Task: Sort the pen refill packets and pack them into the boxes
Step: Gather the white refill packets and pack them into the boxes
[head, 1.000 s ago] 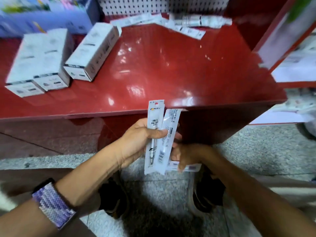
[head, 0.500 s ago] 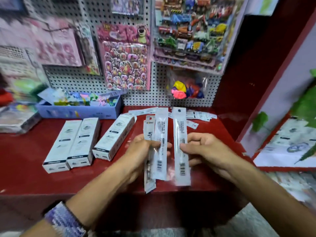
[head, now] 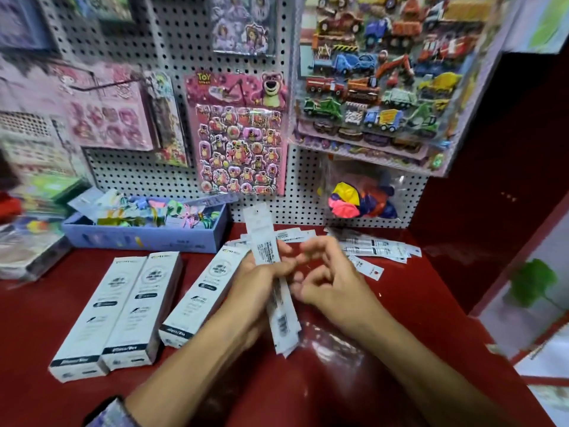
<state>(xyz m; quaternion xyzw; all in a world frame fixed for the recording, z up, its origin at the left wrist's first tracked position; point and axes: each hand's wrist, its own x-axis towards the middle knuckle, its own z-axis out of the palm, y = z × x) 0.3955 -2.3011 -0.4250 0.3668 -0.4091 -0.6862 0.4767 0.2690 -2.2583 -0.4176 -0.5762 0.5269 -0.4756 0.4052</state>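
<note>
My left hand [head: 255, 291] grips a stack of several white pen refill packets [head: 281, 325], held upright above the red table [head: 406, 322]. My right hand [head: 329, 282] hovers just right of the stack with its fingers loosely curled; its thumb is near the stack's edge and no packet is seen in it. Three long white boxes lie closed on the table: two side by side [head: 89, 322] [head: 138, 309] and a third [head: 203, 291] partly behind my left hand. More loose packets [head: 377, 248] lie spread at the back of the table.
A blue tray [head: 144, 237] of colourful items stands at the back left. A bag of balloons [head: 360, 200] and sticker sheets [head: 240, 134] hang on the pegboard behind. A dark red wall panel [head: 498, 180] closes the right side.
The view rose from the floor to the table. My right hand held a separate packet half a second ago; that packet is now in the left hand's stack, and the right hand holds none.
</note>
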